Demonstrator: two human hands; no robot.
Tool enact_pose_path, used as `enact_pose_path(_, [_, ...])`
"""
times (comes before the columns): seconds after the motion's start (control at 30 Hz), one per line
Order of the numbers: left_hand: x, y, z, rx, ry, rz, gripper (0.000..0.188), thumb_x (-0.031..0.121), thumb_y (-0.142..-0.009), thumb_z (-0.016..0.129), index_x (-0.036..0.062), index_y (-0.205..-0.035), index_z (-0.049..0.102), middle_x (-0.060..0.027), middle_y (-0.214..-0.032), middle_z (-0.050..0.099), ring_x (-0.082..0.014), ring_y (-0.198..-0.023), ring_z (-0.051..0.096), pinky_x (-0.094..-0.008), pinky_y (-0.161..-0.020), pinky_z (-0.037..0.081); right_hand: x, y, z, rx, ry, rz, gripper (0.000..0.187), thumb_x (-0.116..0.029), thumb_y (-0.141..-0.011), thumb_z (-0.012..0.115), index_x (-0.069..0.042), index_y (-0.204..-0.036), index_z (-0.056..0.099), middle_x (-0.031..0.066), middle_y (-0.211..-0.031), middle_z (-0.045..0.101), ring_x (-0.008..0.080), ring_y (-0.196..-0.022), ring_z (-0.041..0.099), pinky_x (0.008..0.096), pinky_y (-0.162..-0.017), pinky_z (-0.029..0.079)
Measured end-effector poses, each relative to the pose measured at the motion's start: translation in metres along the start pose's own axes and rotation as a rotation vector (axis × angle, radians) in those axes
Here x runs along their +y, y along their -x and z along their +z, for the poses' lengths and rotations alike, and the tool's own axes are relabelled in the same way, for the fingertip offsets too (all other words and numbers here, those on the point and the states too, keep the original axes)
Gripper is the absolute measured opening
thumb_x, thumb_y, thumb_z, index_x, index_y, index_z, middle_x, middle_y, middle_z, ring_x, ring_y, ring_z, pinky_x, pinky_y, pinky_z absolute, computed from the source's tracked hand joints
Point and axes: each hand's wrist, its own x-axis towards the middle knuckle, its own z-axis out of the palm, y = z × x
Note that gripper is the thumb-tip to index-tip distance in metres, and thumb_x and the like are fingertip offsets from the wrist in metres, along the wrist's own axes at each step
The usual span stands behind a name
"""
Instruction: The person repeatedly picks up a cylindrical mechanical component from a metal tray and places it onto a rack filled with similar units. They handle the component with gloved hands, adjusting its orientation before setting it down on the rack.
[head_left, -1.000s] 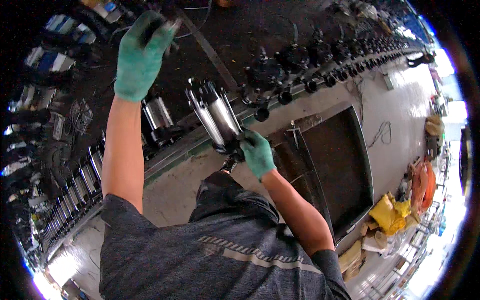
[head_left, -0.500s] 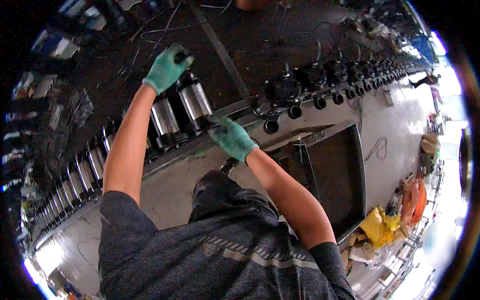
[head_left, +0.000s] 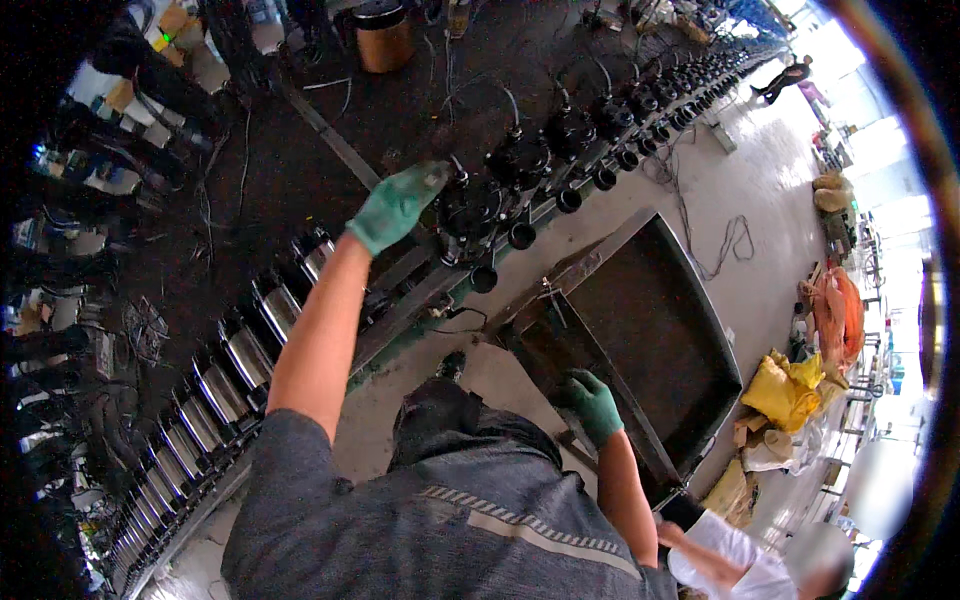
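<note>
- Hand, left: green-gloved, reaching over the dark workbench; fingertips meeting or nearly meeting the assembly, grasp impossible to tell.
- Black mechanical assembly: sitting at the bench's near edge, heading its row.
- Hand, right: green-gloved, hanging over the metal trolley's narrow bay; fingers curling, contents impossible to tell.
- Handling, as judged: palm-wide hold on the body probably serving better than pinching the upright fitting.

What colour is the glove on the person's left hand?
The left glove is green, showing best in the head view.
</note>
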Motion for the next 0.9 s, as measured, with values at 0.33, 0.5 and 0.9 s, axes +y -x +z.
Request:
enact_pose_path(0.33, [0.015,0.007,0.111,0.217,0.407,-0.04,0.031,0.029,-0.108,0.051,0.0028,-0.103,0.068,-0.0061,-0.092,0.065,-0.0167,-0.083,0.055,-0.0324,-0.078,0.046,0.082,0.055,-0.046,0.206,-0.428,0.09,0.03,-0.018,-0.103,0.058,0.001,-0.127,0.062,0.012,-0.103,0.072,0.0233,-0.087,0.071,0.0356,-0.074,0.058])
enact_pose_path(0.5, [0.122,0.078,0.129,0.129,-0.162,0.244,0.027,0.029,-0.106,0.054,0.0044,-0.101,0.064,-0.0054,-0.089,0.062,-0.018,-0.086,0.057,-0.0354,-0.081,0.047,0.07,0.032,-0.039,0.077,-0.169,-0.073,0.035,-0.021,-0.104,0.059,0.0,-0.131,0.058,0.0127,-0.111,0.068,0.0247,-0.096,0.071,0.035,-0.08,0.058])
enact_pose_path(0.9, [0.149,0.133,0.233,-0.032,0.72,-0.555,0.041,0.047,-0.107,0.051,0.0089,-0.095,0.061,-0.005,-0.092,0.06,-0.0199,-0.092,0.059,-0.0364,-0.085,0.05,0.042,0.123,-0.069,0.44,0.046,-0.092,0.042,-0.003,-0.09,0.056,-0.005,-0.131,0.063,0.0139,-0.105,0.075,0.0197,-0.081,0.071,0.0361,-0.071,0.058])
